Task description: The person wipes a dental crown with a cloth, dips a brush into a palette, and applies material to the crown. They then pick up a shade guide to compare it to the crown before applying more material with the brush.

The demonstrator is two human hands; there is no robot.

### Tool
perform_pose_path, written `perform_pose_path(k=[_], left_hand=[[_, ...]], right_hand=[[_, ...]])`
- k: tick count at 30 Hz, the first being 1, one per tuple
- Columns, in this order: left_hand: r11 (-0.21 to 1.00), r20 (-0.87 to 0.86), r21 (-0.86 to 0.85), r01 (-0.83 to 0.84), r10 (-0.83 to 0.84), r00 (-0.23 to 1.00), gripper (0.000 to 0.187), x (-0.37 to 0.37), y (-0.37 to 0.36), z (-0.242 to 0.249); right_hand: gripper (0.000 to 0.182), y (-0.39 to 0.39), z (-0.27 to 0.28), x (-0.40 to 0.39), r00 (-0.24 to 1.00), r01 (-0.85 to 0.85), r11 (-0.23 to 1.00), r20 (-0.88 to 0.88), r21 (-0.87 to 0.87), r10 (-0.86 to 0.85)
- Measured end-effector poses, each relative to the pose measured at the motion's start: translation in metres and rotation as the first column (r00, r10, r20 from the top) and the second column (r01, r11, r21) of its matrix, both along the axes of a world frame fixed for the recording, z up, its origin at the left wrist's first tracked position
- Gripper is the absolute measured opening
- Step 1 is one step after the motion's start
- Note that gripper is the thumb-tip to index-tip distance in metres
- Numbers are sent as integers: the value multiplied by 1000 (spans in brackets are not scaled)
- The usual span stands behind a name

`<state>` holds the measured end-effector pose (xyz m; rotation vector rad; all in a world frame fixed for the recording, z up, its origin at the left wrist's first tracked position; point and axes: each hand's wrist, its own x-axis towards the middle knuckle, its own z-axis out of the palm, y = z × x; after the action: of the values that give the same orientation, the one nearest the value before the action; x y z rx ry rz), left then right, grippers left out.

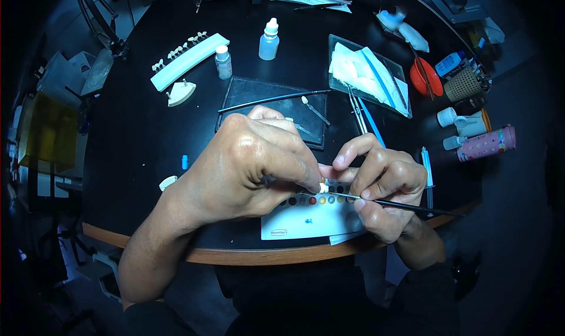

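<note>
Between the fingertips of my left hand [247,165] is a small white piece that looks like a dental crown [323,188]. My right hand [385,180] pinches a fine brush [406,206] with a black handle, its tip pointing left at the crown; whether the two touch is too small to tell. Both hands are closed and close together above a white palette [288,225] with rows of coloured spots, partly covered by my fingers. Behind my left hand lies a dark flat tray [253,92] bearing a long brush [273,100] and a tooth-tipped shade tab [315,109].
A shade guide [191,61], a tooth model [181,93], a small jar [223,62] and a dropper bottle [269,40] stand toward the back. Tissue on a glass plate [397,103], tweezers [358,113], a red bowl [424,77] and a pink bottle [488,143] are on the right.
</note>
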<state>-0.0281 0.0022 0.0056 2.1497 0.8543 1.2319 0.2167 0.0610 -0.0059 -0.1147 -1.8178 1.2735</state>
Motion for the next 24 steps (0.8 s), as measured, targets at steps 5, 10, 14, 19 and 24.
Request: perform_pose_path(k=[5,10,14,19,24], left_hand=[[1000,9,-11,-1,1,1000,20,0,0,-1],[1000,6,-19,0,0,1000,20,0,0,1],[1000,4,-9,-9,9,1000,20,1,0,0],[1000,-7,-13,-11,11,1000,20,0,-1,0],[1000,4,-7,-10,10,1000,20,1,-1,1]], right_hand=[[13,2,2,0,1000,-9,1000,18,18,9],[13,0,-1,0,1000,17,1000,9,13,-17],[13,0,1,-1,1000,16,1000,9,6,-16],[14,1,0,0,1000,0,1000,10,23,0],[14,1,1,0,1000,1,999,12,41,-1]])
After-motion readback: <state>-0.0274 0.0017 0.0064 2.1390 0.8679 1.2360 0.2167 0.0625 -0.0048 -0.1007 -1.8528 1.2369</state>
